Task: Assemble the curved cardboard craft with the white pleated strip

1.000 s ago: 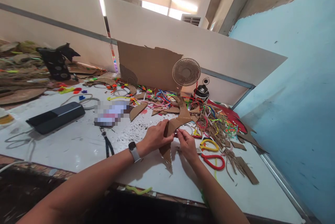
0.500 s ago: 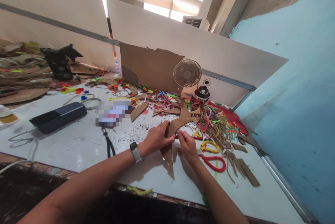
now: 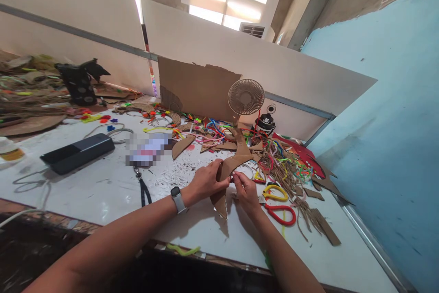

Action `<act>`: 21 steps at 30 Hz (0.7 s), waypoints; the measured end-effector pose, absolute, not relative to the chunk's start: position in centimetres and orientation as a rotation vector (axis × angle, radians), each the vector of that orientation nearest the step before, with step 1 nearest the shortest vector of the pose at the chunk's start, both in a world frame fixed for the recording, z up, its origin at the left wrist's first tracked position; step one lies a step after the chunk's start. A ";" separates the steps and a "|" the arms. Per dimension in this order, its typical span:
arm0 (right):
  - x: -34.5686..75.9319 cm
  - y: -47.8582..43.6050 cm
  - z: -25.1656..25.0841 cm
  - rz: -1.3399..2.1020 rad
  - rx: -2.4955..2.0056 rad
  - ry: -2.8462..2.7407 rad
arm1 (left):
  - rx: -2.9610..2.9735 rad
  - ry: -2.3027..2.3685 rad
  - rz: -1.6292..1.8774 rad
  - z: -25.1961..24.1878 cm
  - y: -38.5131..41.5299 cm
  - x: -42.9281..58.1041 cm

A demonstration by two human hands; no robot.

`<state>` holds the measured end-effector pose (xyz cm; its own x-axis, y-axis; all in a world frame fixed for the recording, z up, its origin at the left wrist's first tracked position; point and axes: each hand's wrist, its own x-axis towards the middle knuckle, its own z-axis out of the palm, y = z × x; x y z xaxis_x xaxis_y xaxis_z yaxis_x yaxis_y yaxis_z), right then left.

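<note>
Over the worktop (image 3: 103,188), your left grip (image 3: 206,181) clamps the curved cardboard (image 3: 237,161), likely steadying it. Your right grip (image 3: 246,192) pinches its edge.

The curved cardboard piece (image 3: 228,167) stands at the centre of the frame on the table (image 3: 103,192), with the left hand (image 3: 206,181) on its left edge and the right hand (image 3: 245,190) just beside it on the right; the scissors (image 3: 279,213) lie right of that hand; a heap of pipe cleaners and strips (image 3: 284,165) spreads behind them; the fan (image 3: 246,97) stands above centre, just right of a leaning cardboard sheet (image 3: 195,87); a flat box (image 3: 77,152) lies at middle left.
</note>
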<state>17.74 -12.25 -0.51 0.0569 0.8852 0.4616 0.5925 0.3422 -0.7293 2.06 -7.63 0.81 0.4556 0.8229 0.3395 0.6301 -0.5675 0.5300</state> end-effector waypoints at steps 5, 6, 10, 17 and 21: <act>17.8 -12.3 -0.5 0.353 -1.347 -1.662 | 2.379 1.233 0.820 0.8 -7.6 2.0; 17.8 -12.3 -0.6 0.346 -1.345 -1.664 | 2.375 1.233 0.820 0.8 -7.6 2.0; 17.7 -12.3 -0.6 0.347 -1.345 -1.674 | 2.377 1.217 0.829 0.8 -7.6 2.1; 17.7 -12.3 -0.5 0.326 -1.351 -1.682 | 2.399 1.222 0.838 0.7 -7.6 2.1; 17.8 -12.3 -0.7 0.301 -1.361 -1.703 | 2.392 1.218 0.834 0.6 -7.6 2.1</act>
